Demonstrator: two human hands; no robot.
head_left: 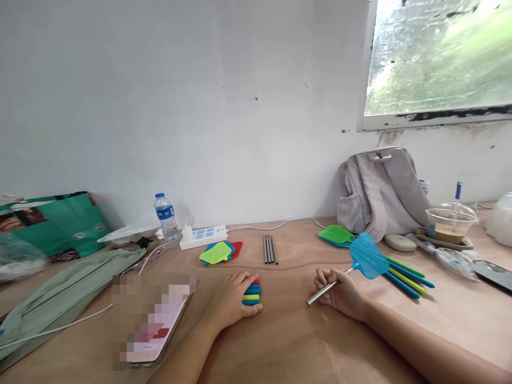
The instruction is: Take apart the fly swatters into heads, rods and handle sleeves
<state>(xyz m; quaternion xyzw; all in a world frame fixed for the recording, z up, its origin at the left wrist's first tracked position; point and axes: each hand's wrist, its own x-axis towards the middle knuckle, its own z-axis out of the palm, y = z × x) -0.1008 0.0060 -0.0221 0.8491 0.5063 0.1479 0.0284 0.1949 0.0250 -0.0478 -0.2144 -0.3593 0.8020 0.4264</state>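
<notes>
My right hand [338, 290] is closed around the silver metal rod of a fly swatter [368, 257], whose blue mesh head points up and right. The rod's bare lower end tilts down to the left, just above the table. My left hand [232, 298] curls over a row of coloured plastic handles [252, 292], red, blue and yellow-green, lying side by side. Its fingers and thumb hold the row at both edges, and the palm hides their left ends. Loose swatter heads [218, 253] in yellow-green, blue and red lie beyond it. Several metal rods [271, 250] lie parallel at the table's middle.
Swatters with green and blue heads [335, 235] and coloured handles [410, 277] lie at right. Behind are a backpack [384, 192], a plastic cup [450, 224] and a phone [496, 274]. Leftward are a power strip [204, 236], a water bottle [165, 216] and another phone [160, 330].
</notes>
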